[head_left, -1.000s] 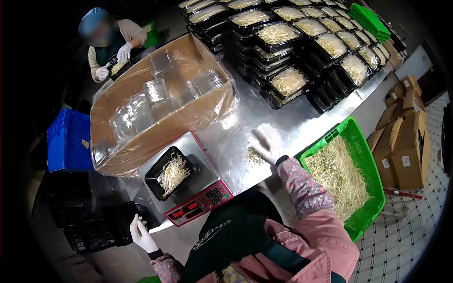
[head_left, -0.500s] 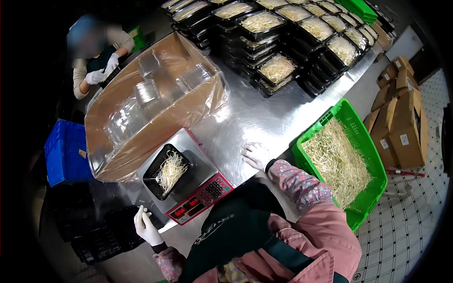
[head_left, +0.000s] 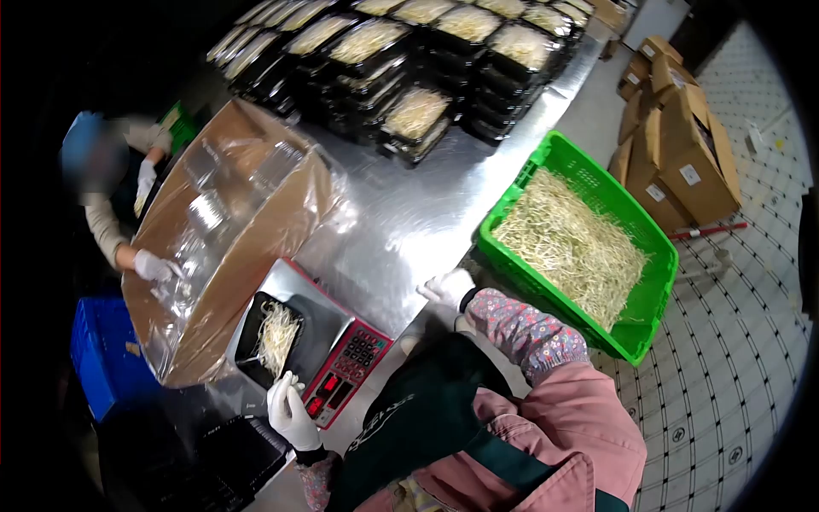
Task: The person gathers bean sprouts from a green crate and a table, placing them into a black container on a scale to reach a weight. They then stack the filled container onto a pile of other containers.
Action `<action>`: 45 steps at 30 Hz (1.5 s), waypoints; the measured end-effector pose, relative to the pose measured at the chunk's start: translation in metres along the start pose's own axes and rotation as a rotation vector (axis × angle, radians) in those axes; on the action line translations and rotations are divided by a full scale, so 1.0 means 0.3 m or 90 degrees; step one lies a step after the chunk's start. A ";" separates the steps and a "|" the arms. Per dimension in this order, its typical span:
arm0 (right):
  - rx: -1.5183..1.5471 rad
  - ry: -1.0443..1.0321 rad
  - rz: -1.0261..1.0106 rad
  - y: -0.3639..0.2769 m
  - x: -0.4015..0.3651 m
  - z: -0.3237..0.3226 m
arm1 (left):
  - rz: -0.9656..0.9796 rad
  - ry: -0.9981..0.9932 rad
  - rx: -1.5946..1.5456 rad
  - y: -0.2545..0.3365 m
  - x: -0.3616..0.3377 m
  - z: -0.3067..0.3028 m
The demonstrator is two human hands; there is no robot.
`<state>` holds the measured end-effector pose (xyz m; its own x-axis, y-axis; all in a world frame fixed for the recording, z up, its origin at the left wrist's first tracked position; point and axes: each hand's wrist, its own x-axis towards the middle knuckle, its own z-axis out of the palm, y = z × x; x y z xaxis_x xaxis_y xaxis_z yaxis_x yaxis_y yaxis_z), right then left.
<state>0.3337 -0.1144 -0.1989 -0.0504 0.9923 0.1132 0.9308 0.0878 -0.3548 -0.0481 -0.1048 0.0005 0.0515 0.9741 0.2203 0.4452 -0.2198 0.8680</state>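
Observation:
A black tray [head_left: 311, 334] with a small heap of bean sprouts [head_left: 277, 338] sits on the metal plate of a red digital scale [head_left: 348, 369], whose red digits are lit. My left hand [head_left: 292, 413], in a white glove, is at the tray's near corner with its fingertips pinched together; whatever they hold is too small to tell. Near the front edge of the steel table my right hand [head_left: 450, 288], also gloved, is held with its fingers apart and nothing in it. It is left of a green crate [head_left: 655, 317] full of sprouts.
Stacked trays of sprouts [head_left: 418, 113] fill the table's far side. A lined cardboard box [head_left: 247, 141] of clear plastic lids stands left, where a co-worker's gloved hand [head_left: 155, 266] reaches in. A blue crate [head_left: 107, 354], black trays [head_left: 235, 452] and cartons [head_left: 674, 158] surround the table.
My left hand has moved right and up to the tray's corner. My right hand remains near the table edge. The co-worker's hand has reached into the box. The whole view has shifted.

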 end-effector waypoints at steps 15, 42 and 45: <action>-0.009 0.896 0.324 0.597 -0.476 -1.227 | -0.022 -0.376 -0.201 0.335 0.011 0.733; 0.271 -0.019 0.470 1.172 -0.561 -0.452 | -0.524 -0.144 -0.349 0.328 -0.255 1.805; 0.260 -0.110 0.540 1.123 -0.515 -0.457 | -0.509 -0.195 -0.290 0.109 -0.242 1.843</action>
<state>0.7047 -0.2503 -0.2085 0.4990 0.7361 -0.4574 0.4856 -0.6746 -0.5559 0.4570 -0.1532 -0.2330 0.1433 0.8023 -0.5794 0.0645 0.5766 0.8144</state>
